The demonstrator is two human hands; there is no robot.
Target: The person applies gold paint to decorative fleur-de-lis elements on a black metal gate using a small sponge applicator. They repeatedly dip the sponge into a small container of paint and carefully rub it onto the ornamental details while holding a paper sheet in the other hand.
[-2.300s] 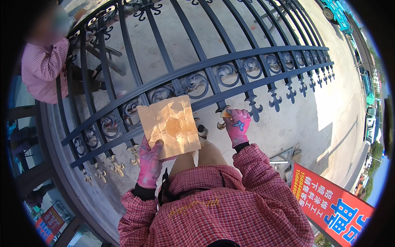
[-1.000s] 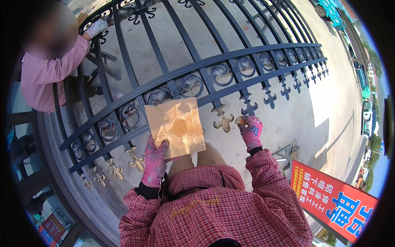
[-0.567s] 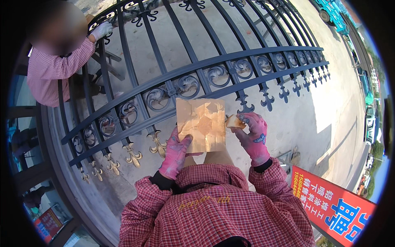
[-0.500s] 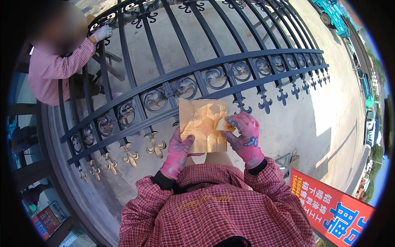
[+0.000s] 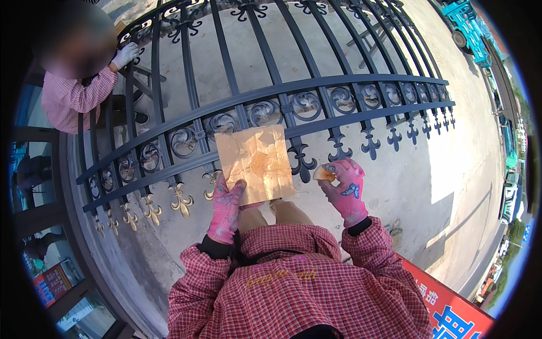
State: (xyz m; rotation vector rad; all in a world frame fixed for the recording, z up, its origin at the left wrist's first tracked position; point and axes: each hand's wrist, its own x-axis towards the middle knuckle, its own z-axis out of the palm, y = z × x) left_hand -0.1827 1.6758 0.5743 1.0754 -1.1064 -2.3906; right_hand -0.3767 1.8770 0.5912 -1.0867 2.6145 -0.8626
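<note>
The left hand point(image 5: 226, 209), in a pink glove, grasps the lower left part of a brown card point(image 5: 257, 164), thumb lying over the front. The card, creased and marked with shiny gold patches, is in front of the body and hides part of the fence's lower rail point(image 5: 367, 114). The right hand point(image 5: 346, 192), gloved in pink too (a blue butterfly decorates the back), pinches a small pale sponge point(image 5: 324, 173) with brownish stains between thumb and fingers. The sponge is to the right of the card, apart from it, and near a dark fence tip point(image 5: 302, 161) without touching it.

Left of the card, the fence ends in gold tips point(image 5: 180, 201), the nearest partly covered by the card and left hand; right of it, the tips are dark. At upper left, a co-worker's white-gloved hand point(image 5: 125, 55) is at the fence; whether it grips a bar, I cannot tell. A red sign point(image 5: 451, 305) is at lower right, and a blue-green truck point(image 5: 468, 34) at upper right.
</note>
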